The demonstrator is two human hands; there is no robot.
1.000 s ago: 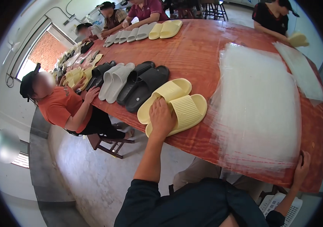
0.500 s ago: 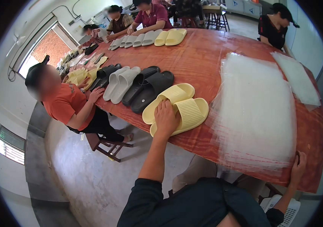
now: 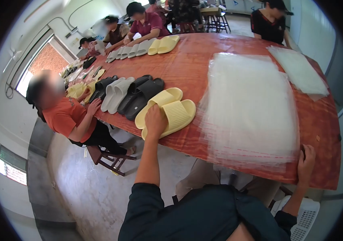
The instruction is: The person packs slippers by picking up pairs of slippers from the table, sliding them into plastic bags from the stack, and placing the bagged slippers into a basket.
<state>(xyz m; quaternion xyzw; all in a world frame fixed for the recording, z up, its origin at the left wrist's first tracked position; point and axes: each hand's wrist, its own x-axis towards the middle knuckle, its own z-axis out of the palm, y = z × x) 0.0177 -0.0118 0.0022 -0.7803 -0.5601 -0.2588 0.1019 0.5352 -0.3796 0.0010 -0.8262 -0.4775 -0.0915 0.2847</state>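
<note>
A pair of yellow slide slippers (image 3: 178, 115) with ribbed straps lies side by side at the near edge of the table. My left hand (image 3: 156, 120) is closed on the pair, with its fingertips tucked in by the straps and partly hidden. Over on the right, my right hand (image 3: 307, 160) rests at the table's edge with its fingers loosely bent and apart, holding nothing I can see. Beside it is a broad stack of clear plastic bags (image 3: 251, 108) with red dashed lines along the near end.
Black slippers (image 3: 141, 96) and grey slippers (image 3: 117, 94) line up left of the yellow pair on the red-brown table (image 3: 191, 52). More bags (image 3: 298, 72) lie at the far right. A person in orange (image 3: 69, 116) sits left; others work across the table. A white basket (image 3: 306, 217) stands below.
The whole view has shifted, so the table and the things on it appear further left. My left hand stays on the yellow slippers, and my right hand remains at the table's edge.
</note>
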